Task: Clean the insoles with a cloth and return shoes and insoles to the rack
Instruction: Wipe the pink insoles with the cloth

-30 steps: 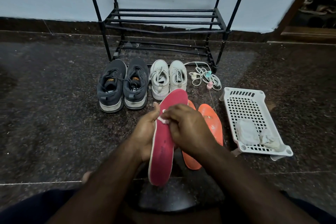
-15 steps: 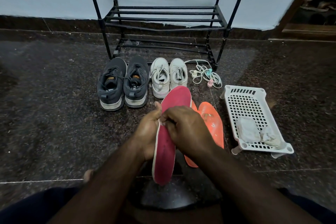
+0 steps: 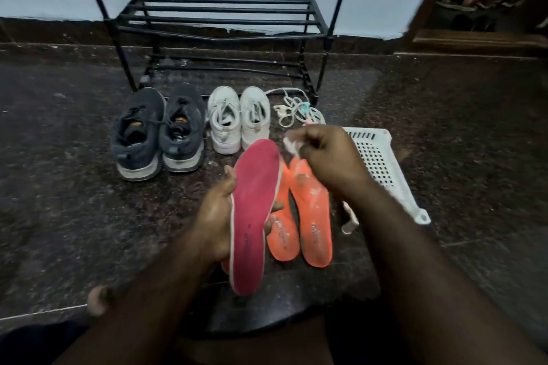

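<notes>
My left hand (image 3: 218,216) grips a pink insole (image 3: 255,210) by its middle, holding it up over the dark floor. My right hand (image 3: 329,157) is raised to the right of the insole's toe and pinches a small white cloth (image 3: 292,144). Two orange insoles (image 3: 308,216) lie side by side on the floor under my right wrist. A pair of dark sneakers (image 3: 157,133) and a pair of white shoes (image 3: 237,118) stand in front of the black metal rack (image 3: 225,21).
A white perforated plastic tray (image 3: 382,163) lies on the floor at the right, partly behind my right arm. A tangle of white laces (image 3: 296,112) sits by the rack's right leg. A wooden doorway is at the far right.
My right hand has lifted off the pink insole and moved up and to the right with the cloth. The left hand now holds the insole alone, and the orange insoles show fully.
</notes>
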A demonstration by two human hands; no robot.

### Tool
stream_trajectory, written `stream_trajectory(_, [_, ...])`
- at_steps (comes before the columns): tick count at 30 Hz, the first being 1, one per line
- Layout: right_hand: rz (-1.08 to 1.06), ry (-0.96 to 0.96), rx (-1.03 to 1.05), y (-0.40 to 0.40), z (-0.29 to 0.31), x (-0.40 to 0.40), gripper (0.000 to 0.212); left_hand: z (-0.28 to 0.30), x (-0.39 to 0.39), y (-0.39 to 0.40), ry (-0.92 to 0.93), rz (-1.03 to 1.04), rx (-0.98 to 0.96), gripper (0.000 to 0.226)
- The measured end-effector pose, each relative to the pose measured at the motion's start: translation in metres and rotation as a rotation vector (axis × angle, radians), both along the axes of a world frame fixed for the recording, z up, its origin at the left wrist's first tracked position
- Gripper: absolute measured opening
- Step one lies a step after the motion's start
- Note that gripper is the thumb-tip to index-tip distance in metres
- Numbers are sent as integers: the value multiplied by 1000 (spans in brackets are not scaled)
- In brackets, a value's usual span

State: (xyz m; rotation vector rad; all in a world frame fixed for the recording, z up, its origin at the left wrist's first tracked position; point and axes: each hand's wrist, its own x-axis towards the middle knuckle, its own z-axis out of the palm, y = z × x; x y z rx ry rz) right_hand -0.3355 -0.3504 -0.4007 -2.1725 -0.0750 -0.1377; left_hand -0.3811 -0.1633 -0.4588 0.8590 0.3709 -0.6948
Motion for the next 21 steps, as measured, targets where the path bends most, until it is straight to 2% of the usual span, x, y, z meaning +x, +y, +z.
stream_trajectory(3, [-192,51,-130,-72,5,16,17,-4,0,-6,12,-6,4,80])
stream_trajectory(6, [-386,185,-414,-139,-5,13,4,-7,0,-14,-9,11,24,78])
stream_trajectory(8, [-472,298,-537,-166,-25,5,9,-10,-2,-19,-7,29,25,77])
stream_trajectory(11, [-464,480,-578,-183,-50,-1,16,-11,-3,-22,0,21,20,75])
stream_trajectory(15, [-445,567,-568,-195,-60,2,9,-10,-3,-22,11,2,-6,72])
stream_trajectory(19, [-426,728,-460,-193,-70,-2,10,-10,-5,-23,10,-6,-19,74])
stream_trajectory(21, [-482,700,-449,-195,-74,-1,12,-10,-6,-23,19,-1,-32,75])
